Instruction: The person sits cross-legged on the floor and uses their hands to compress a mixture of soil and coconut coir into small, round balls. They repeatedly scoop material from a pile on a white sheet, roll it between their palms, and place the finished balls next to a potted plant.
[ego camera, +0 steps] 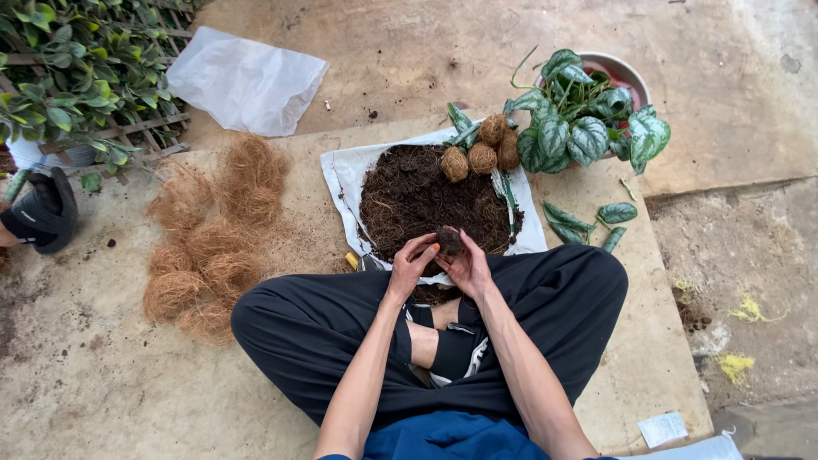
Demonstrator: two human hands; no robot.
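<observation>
head cam looks straight down at you sitting cross-legged on a concrete slab [256,400], black pants, knees out wide. both your hands meet right at the near edge of the white sheet [341,170] spread in front of you. your left hand [411,266] and right hand [467,266] are cupped together around a small clump of dark soil [447,242], fingers curled in and pinching it from both sides, so both are closed on that clump, not flat or spread.

the clump sits just over the near rim of the big soil pile [426,196] that fills the middle of the sheet. at the far edge of the pile you've got three fibre-wrapped balls [481,153] touching each other, with a couple of green cuttings beside them. just past the sheet's far right corner is a leafy silver-green plant [588,128] in a bowl [626,72]. loose leaves [588,223] lie off the sheet's right edge. heap of coconut fibre [213,238] on the slab's left side, and a white bag [247,81] beyond it.
</observation>
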